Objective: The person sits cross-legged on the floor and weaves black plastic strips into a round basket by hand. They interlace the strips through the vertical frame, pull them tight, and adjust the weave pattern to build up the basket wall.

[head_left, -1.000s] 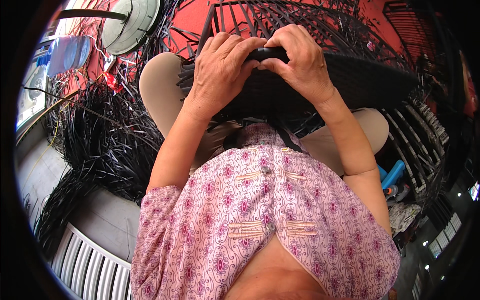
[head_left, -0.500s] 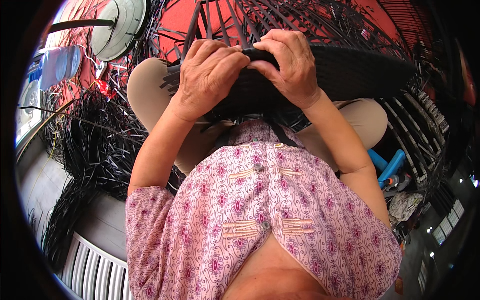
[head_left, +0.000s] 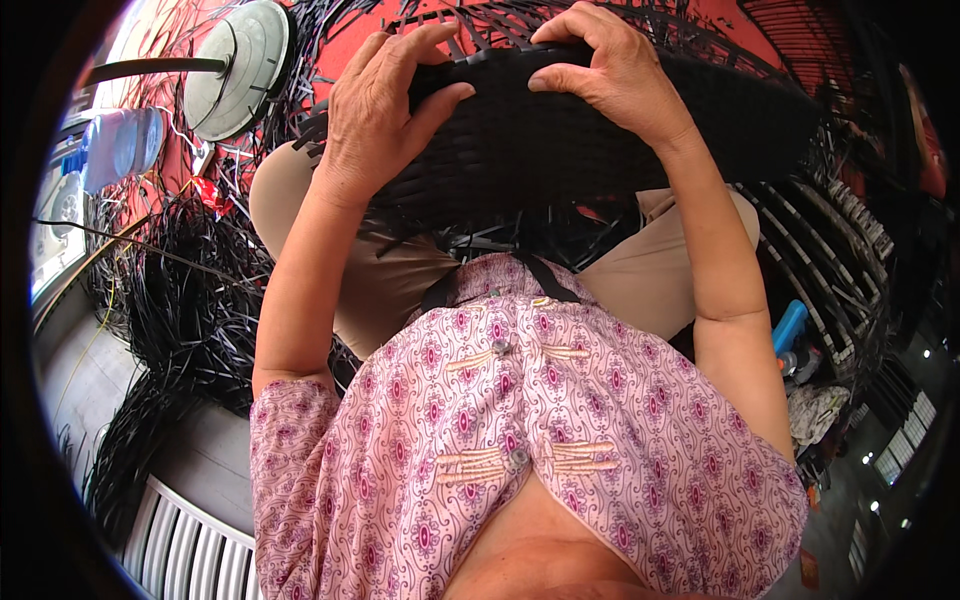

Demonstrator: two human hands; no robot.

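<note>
A black woven panel (head_left: 540,140), made of flat strips, stands tilted in front of me across my lap, with its upper edge away from me. My left hand (head_left: 385,110) straddles the left part of that edge, thumb on the near face and fingers over the top. A little to the right, my right hand (head_left: 615,80) holds the same edge in a like way, thumb on the near face and fingers curled over. A gap separates the two hands. Loose strip ends stick out beyond the panel's edge, and its far side is hidden.
A heap of loose black strips (head_left: 190,270) lies to my left. Beyond it are a grey round disc (head_left: 235,75) with a dark bar and a clear blue bottle (head_left: 125,150). At right lie dark slats (head_left: 815,270) and a blue-handled tool (head_left: 790,325). A white slatted piece (head_left: 190,540) sits lower left.
Both hands have moved up and away from me and a little apart. The panel has tipped up, showing more of its near face. My thumbs have spread from my fingers.
</note>
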